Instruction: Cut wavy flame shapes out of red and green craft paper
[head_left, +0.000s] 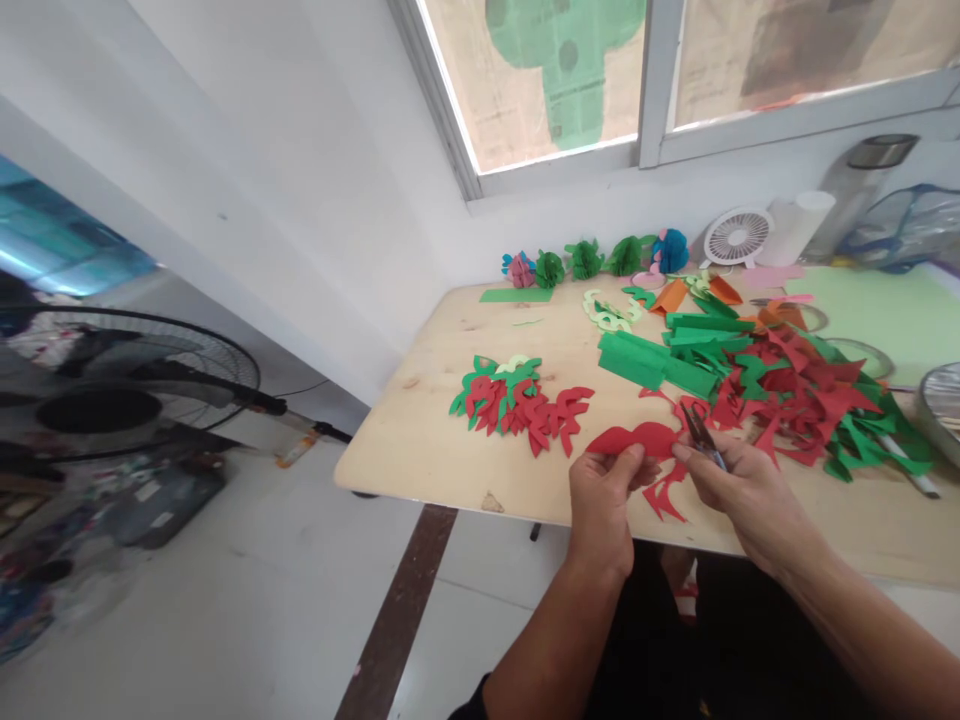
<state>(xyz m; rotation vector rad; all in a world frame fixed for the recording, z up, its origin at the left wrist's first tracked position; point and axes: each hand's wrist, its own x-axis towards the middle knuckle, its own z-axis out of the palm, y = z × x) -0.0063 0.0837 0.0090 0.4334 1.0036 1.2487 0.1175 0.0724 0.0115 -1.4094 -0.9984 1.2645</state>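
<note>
Near the table's front edge, my left hand (611, 490) pinches a red paper piece (634, 437) with a wavy upper edge. My right hand (731, 480) is closed around small dark scissors (703, 437), and its thumb and finger are at the right end of the same red piece. The scissor blades point up and away from me. Red offcuts (666, 492) lie just under and between my hands. Left of my hands is a pile of red cut shapes (525, 410), with green cut shapes (480, 378) at its upper left.
Green and red scraps (795, 385) are heaped on the table's right side, with folded green strips (652, 360) beside them. Paper honeycomb figures (585, 260) line the wall. A small white fan (739, 238) and a metal bowl (941, 405) stand right. A floor fan (112, 400) is left.
</note>
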